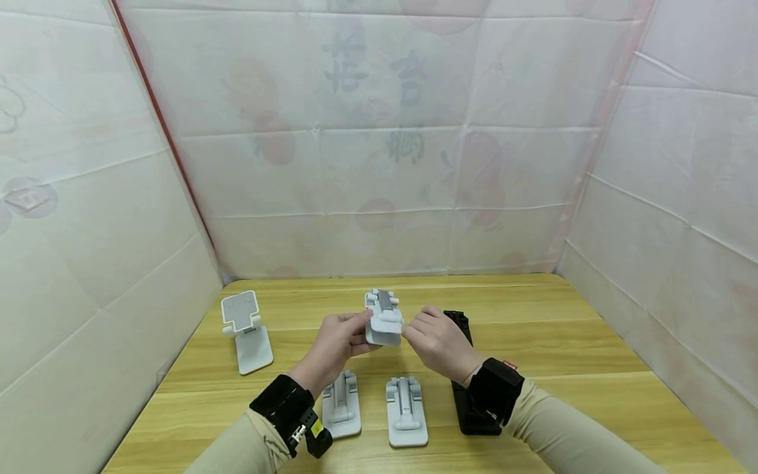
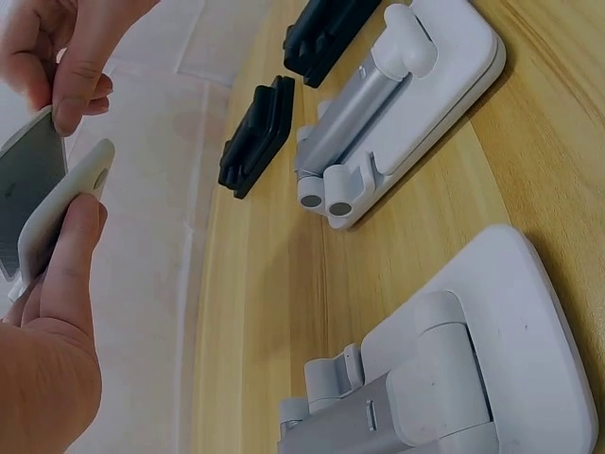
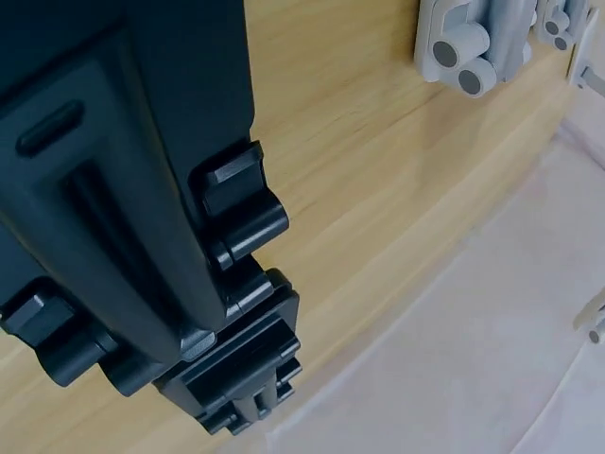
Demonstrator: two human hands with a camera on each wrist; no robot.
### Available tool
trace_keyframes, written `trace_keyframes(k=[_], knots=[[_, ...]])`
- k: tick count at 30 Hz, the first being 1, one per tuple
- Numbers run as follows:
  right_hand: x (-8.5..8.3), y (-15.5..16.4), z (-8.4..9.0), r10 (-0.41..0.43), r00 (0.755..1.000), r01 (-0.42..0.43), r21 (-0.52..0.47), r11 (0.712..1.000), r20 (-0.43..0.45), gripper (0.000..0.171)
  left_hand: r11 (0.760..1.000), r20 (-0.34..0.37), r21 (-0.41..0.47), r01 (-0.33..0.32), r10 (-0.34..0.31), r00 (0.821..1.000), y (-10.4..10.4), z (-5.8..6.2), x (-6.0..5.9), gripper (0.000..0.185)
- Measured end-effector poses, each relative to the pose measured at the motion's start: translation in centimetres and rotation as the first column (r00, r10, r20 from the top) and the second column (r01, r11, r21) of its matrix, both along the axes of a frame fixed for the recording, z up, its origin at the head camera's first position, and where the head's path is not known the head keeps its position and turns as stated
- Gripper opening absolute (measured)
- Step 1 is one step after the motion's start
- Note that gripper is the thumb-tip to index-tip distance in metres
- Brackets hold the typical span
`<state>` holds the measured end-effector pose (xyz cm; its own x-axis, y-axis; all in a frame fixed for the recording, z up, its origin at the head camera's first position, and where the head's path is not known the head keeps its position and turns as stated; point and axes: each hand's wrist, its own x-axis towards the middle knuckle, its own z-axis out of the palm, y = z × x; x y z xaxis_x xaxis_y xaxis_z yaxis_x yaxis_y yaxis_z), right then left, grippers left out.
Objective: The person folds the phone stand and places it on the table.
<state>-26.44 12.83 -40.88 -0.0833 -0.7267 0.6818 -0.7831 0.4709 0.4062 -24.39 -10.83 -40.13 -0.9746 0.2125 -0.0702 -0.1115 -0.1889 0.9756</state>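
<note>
A white folding phone stand (image 1: 383, 322) is held up above the middle of the table, partly spread apart. My left hand (image 1: 339, 341) grips it from the left, thumb on its upper side and fingers beneath. On its right, my right hand (image 1: 439, 341) pinches the edge of one plate. The left wrist view shows a gap between the grey-padded plate (image 2: 30, 189) and the white plate (image 2: 66, 203), with the right thumb and fingers on the padded one. The right wrist view does not include the right hand.
Two folded white phone stands (image 1: 407, 421) (image 1: 343, 418) lie near the front of the wooden table (image 1: 533, 316). At the left, another white stand (image 1: 254, 350) is unfolded upright. Black folded stands (image 1: 476, 418) (image 3: 236, 369) lie under and beyond the right forearm. Pale sheets (image 1: 379, 243) enclose the table.
</note>
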Motion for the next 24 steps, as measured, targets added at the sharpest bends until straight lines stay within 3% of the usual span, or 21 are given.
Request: trace_keyframes(k=[4, 9, 14, 18, 21, 23, 24], knots=[[-0.02, 0.02, -0.06, 0.003, 1.0, -0.003, 0.014, 1.0, -0.01, 0.025, 1.0, 0.011, 0.005, -0.004, 0.004, 1.0, 0.02, 0.05, 0.01, 0.049], [-0.09, 0.06, 0.08, 0.035, 0.999, -0.035, 0.007, 0.999, 0.032, 0.003, 0.999, 0.028, 0.023, -0.025, 0.024, 0.999, 0.09, 0.11, -0.02, 0.042], [-0.39, 0.14, -0.11, 0.071, 0.992, -0.067, -0.043, 0.997, 0.101, 0.019, 0.997, 0.039, 0.055, -0.048, 0.046, 0.998, 0.15, 0.1, -0.08, 0.036], [-0.4, 0.18, -0.25, 0.089, 0.978, -0.074, -0.083, 0.994, 0.187, 0.022, 0.996, 0.027, 0.066, -0.055, 0.053, 0.998, 0.18, 0.01, -0.07, 0.034], [-0.07, 0.14, -0.23, 0.083, 0.949, -0.046, -0.127, 0.991, 0.305, 0.021, 0.997, 0.018, 0.062, -0.054, 0.053, 0.998, 0.2, -0.08, -0.05, 0.033], [0.22, 0.06, -0.19, 0.069, 0.899, 0.004, -0.165, 0.986, 0.433, 0.021, 0.997, 0.017, 0.062, -0.05, 0.049, 0.999, 0.19, -0.06, -0.03, 0.034], [0.35, 0.02, -0.16, 0.066, 0.856, 0.034, -0.183, 0.983, 0.513, 0.021, 0.997, 0.018, 0.062, -0.047, 0.046, 0.999, 0.18, -0.06, -0.05, 0.034]])
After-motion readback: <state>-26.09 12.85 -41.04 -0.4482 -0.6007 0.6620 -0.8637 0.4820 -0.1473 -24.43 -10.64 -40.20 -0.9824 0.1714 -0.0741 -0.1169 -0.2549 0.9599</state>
